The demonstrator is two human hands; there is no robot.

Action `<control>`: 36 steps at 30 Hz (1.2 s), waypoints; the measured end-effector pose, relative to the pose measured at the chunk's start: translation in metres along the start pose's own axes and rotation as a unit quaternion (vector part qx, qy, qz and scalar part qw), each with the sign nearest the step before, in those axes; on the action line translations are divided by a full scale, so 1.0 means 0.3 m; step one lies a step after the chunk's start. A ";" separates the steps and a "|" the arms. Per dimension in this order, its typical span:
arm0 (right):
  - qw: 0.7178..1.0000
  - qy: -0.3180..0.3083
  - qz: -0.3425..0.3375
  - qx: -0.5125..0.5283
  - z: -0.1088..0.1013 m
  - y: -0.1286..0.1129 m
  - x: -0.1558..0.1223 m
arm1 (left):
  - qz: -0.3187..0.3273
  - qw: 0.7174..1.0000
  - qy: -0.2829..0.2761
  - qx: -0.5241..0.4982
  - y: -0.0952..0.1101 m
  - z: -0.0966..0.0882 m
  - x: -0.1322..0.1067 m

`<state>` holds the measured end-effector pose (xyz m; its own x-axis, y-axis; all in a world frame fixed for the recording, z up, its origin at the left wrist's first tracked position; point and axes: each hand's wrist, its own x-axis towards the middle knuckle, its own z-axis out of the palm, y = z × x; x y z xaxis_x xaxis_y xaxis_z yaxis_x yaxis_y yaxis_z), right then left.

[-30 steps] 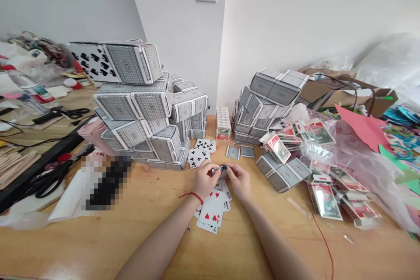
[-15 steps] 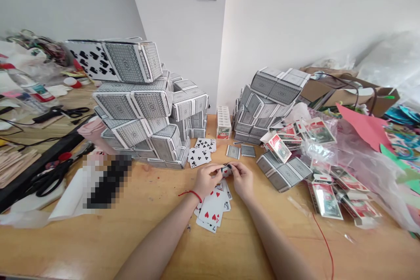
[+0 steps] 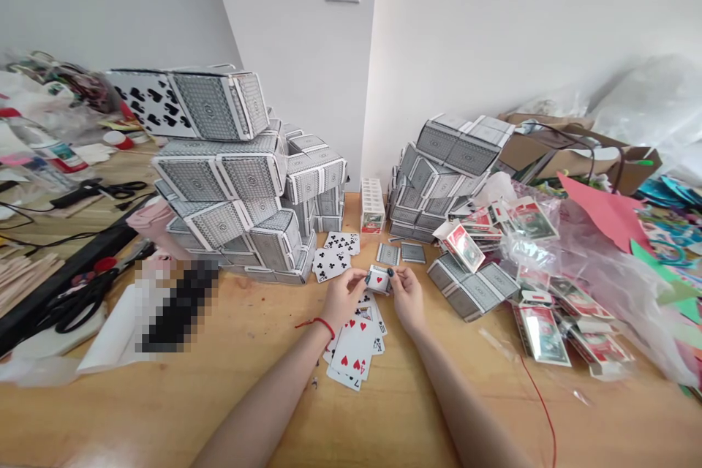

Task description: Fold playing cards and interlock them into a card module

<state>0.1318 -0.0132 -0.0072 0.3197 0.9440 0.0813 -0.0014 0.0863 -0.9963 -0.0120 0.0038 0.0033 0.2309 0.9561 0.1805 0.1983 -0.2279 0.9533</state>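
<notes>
Both hands meet over the wooden table (image 3: 230, 380) at the centre. My left hand (image 3: 341, 298) and my right hand (image 3: 406, 295) pinch a small folded playing card (image 3: 378, 279) between their fingertips; a red heart shows on its face. A red string circles my left wrist. Under the hands lies a loose fan of face-up cards (image 3: 355, 348), the four of hearts on top. Two club cards (image 3: 336, 256) lie just beyond the hands.
A tall stack of blocks made of card backs (image 3: 230, 183) stands at left, a smaller stack (image 3: 444, 168) at right. Card packs in plastic (image 3: 526, 263) spread to the right. Black scissors (image 3: 82, 300) lie at far left. A red thread (image 3: 540, 398) trails at the right.
The hands have moved slightly away from me, and the folded card has turned so that its heart face shows.
</notes>
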 end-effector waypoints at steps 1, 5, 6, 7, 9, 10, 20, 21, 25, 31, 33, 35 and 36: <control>1.000 -0.011 0.005 0.015 0.003 0.000 -0.001 | 0.004 1.000 0.011 0.008 0.001 -0.001 0.001; 0.998 -0.056 -0.005 0.035 0.019 -0.009 -0.013 | 0.069 0.995 0.051 0.054 0.009 -0.010 -0.001; 0.998 -0.059 -0.019 0.025 0.023 -0.013 -0.017 | 0.091 0.992 0.056 0.069 0.012 -0.012 -0.002; 0.998 -0.055 -0.040 0.006 0.026 -0.017 -0.021 | 0.112 0.988 0.059 0.084 0.014 -0.013 -0.003; 0.994 -0.044 -0.090 -0.053 0.029 -0.025 -0.027 | 0.153 0.980 0.059 0.111 0.017 -0.014 -0.006; 0.989 -0.033 -0.116 -0.089 0.028 -0.029 -0.029 | 0.170 0.976 0.057 0.123 0.019 -0.014 -0.008; 0.965 -0.039 -0.166 -0.200 0.024 -0.040 -0.048 | 0.201 0.964 0.068 0.162 0.026 -0.005 -0.016; 0.968 -0.049 -0.156 -0.189 0.027 -0.036 -0.049 | 0.197 0.964 0.070 0.161 0.025 -0.005 -0.016; 0.975 -0.055 -0.127 -0.175 0.033 -0.019 -0.050 | 0.183 0.966 0.068 0.168 0.027 -0.005 -0.017; 0.985 -0.042 -0.092 -0.137 0.035 -0.011 -0.049 | 0.132 0.973 0.056 0.178 0.025 0.002 -0.021; 0.986 -0.050 -0.091 -0.133 0.038 -0.014 -0.051 | 0.116 0.975 0.067 0.176 0.016 0.004 -0.018; 0.985 -0.066 -0.089 -0.131 0.043 -0.020 -0.054 | 0.106 0.976 0.083 0.174 0.008 0.003 -0.013; 0.985 -0.071 -0.091 -0.131 0.045 -0.023 -0.055 | 0.105 0.975 0.087 0.174 0.004 0.002 -0.012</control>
<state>0.1139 -0.0250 -0.0012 0.1555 0.9574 0.2435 0.2948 0.1903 -0.9364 -0.0119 -0.0001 0.0037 0.1419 0.8911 0.4310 0.4816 -0.4425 0.7565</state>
